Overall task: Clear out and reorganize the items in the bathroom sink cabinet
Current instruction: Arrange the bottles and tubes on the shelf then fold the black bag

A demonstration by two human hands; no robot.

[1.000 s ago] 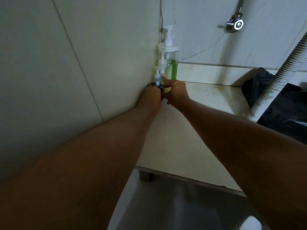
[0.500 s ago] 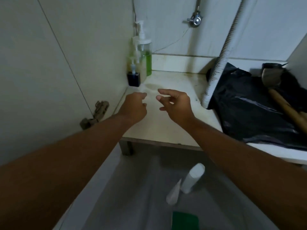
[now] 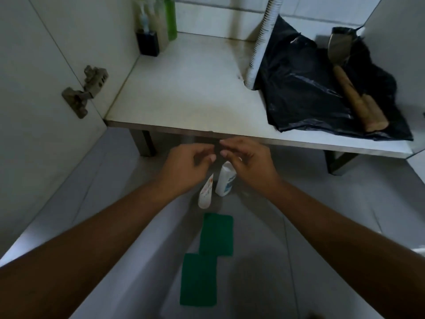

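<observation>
My left hand (image 3: 187,165) and my right hand (image 3: 249,162) hover side by side over the floor, just in front of the cabinet shelf (image 3: 184,97) edge. Both have loosely curled fingers and hold nothing. Under them on the floor lie a white tube (image 3: 205,193) and a white bottle (image 3: 226,179) with a blue label, partly hidden by my right hand. Two green pads (image 3: 216,234) (image 3: 199,279) lie nearer to me. In the shelf's back left corner stand a small black pump bottle (image 3: 148,43) and taller pump bottles, one with green liquid (image 3: 171,18).
A corrugated white drain hose (image 3: 262,42) drops to the shelf in the middle. To its right a black plastic bag (image 3: 305,88) lies with a wooden-handled hammer (image 3: 354,93) on it. A door hinge (image 3: 88,90) sticks out of the left cabinet wall.
Both hands let go of the small pump bottle in the back corner and drew back out of the cabinet toward me. The view tilted down to the floor.
</observation>
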